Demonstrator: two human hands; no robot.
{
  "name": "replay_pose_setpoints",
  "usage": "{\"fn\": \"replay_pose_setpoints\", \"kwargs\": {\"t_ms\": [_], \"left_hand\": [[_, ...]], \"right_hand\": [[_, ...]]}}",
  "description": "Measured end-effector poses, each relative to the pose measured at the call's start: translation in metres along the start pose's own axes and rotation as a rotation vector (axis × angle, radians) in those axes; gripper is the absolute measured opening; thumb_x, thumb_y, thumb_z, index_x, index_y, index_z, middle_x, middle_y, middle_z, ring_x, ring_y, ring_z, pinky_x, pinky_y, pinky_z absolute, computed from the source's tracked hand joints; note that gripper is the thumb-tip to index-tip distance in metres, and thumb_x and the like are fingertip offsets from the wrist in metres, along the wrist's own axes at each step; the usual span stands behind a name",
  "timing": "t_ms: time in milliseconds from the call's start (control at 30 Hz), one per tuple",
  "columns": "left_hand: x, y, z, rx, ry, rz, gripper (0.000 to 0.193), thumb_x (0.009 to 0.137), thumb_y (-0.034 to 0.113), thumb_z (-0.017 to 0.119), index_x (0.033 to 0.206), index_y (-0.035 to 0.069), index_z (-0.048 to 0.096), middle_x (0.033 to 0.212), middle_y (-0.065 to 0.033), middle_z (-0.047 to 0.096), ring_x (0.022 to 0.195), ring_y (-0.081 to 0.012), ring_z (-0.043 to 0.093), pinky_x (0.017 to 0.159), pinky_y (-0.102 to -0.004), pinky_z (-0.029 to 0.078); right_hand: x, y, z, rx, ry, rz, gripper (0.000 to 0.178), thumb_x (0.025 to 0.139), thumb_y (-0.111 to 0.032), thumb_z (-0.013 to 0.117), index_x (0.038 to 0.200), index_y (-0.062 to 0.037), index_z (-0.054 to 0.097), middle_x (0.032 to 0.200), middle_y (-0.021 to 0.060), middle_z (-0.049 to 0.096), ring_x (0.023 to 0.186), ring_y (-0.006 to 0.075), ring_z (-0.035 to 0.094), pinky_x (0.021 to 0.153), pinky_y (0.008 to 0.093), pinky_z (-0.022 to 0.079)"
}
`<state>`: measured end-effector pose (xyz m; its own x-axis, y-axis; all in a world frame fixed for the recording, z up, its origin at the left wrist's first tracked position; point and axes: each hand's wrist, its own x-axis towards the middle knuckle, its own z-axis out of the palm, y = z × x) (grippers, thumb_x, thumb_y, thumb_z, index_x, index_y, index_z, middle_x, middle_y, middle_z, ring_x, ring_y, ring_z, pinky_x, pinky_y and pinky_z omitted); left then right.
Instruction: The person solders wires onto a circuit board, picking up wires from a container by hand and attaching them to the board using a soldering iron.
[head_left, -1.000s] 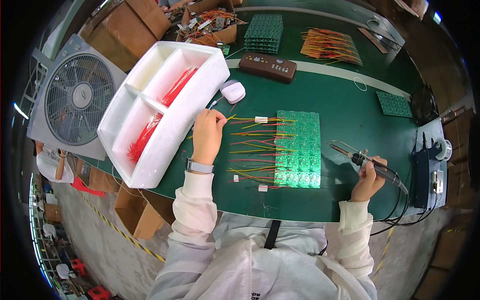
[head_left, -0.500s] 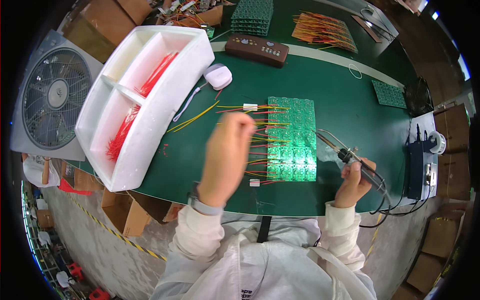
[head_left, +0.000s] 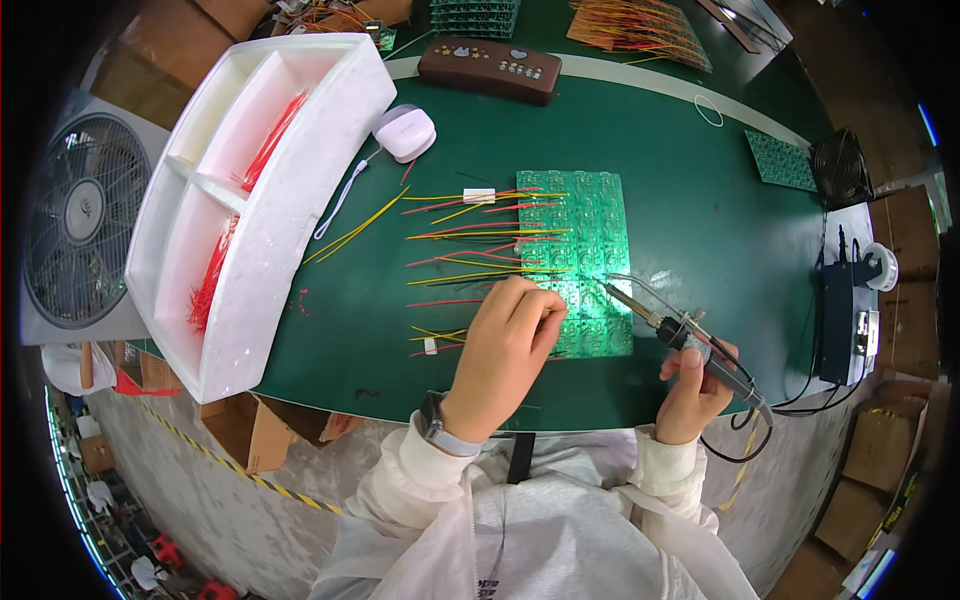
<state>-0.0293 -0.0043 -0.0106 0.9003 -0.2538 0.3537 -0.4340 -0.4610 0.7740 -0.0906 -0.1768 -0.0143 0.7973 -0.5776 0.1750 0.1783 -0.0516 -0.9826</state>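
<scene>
A green panel of circuit boards [head_left: 597, 225] lies on the green work mat. Red and yellow wires [head_left: 450, 235] stick out from its left side, their right ends lying over the panel. My left hand [head_left: 505, 350] is over the panel's lower left edge, fingers pinched together; whatever they may hold is too small to make out. In my right hand [head_left: 692, 397] is a soldering iron [head_left: 700, 345] with a thin bent metal tube along it. Its tip points left, over the right half of the panel.
A white foam tray [head_left: 300, 160] with red wires stands at left, beside a fan [head_left: 85, 205]. Loose yellow wires [head_left: 355, 230], a white rounded case [head_left: 405, 132] and a brown case [head_left: 490, 70] lie around the panel. At right is a dark blue box [head_left: 838, 320] with cables.
My left hand has come right and down, from the wires to the panel's lower left edge. The soldering iron's tip has moved left over the panel. The whole view has shifted slightly.
</scene>
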Motion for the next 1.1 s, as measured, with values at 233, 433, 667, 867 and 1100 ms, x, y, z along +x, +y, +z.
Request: {"fn": "replay_pose_setpoints", "kwargs": {"t_ms": [233, 433, 667, 867, 1100], "left_hand": [[0.007, 0.003, 0.014, 0.086, 0.118, 0.003, 0.015, 0.068, -0.004, 0.060, 0.079, 0.001, 0.051, 0.075, -0.0074, 0.049, 0.066, -0.0212, 0.050, 0.057, -0.0301, 0.040], [0.006, 0.010, 0.018, 0.120, 0.163, -0.020, 0.014, 0.068, -0.003, 0.060, 0.078, 0.002, 0.052, 0.075, -0.0057, 0.049, 0.062, -0.0182, 0.048, 0.053, -0.0277, 0.039], [0.005, 0.002, 0.022, 0.017, 0.171, -0.069, 0.012, 0.068, -0.003, 0.062, 0.076, 0.003, 0.055, 0.073, -0.0037, 0.049, 0.055, -0.0126, 0.044, 0.047, -0.0238, 0.036], [0.006, 0.003, 0.020, 0.005, 0.150, -0.101, 0.013, 0.067, -0.004, 0.061, 0.075, 0.003, 0.055, 0.073, -0.0032, 0.050, 0.054, -0.0114, 0.042, 0.047, -0.0228, 0.035], [0.009, 0.004, 0.020, -0.015, 0.130, -0.121, 0.013, 0.066, -0.004, 0.061, 0.075, 0.003, 0.055, 0.071, -0.0026, 0.050, 0.055, -0.0113, 0.041, 0.048, -0.0225, 0.035]], "right_hand": [[0.013, -0.006, 0.005, -0.016, 0.014, -0.011, 0.018, 0.078, -0.008, 0.058, 0.086, 0.0016, 0.046, 0.069, 0.0052, 0.047, 0.050, 0.0105, 0.049, 0.045, 0.0206, 0.041], [0.019, -0.004, -0.002, -0.041, -0.022, -0.008, 0.016, 0.077, -0.008, 0.059, 0.083, 0.0025, 0.049, 0.065, 0.0046, 0.047, 0.047, 0.0102, 0.048, 0.042, 0.0204, 0.040], [0.014, -0.003, -0.003, -0.052, 0.011, 0.055, 0.017, 0.078, -0.010, 0.060, 0.081, 0.0022, 0.049, 0.054, 0.0055, 0.050, 0.043, 0.0102, 0.048, 0.040, 0.0198, 0.041], [0.014, -0.003, -0.003, -0.037, -0.023, 0.027, 0.017, 0.078, -0.010, 0.059, 0.080, 0.0024, 0.048, 0.057, 0.0059, 0.051, 0.045, 0.0104, 0.050, 0.042, 0.0196, 0.043], [0.015, -0.005, -0.003, -0.027, -0.034, 0.057, 0.014, 0.078, -0.007, 0.058, 0.080, 0.0026, 0.048, 0.057, 0.0056, 0.050, 0.045, 0.0105, 0.050, 0.042, 0.0198, 0.042]]}}
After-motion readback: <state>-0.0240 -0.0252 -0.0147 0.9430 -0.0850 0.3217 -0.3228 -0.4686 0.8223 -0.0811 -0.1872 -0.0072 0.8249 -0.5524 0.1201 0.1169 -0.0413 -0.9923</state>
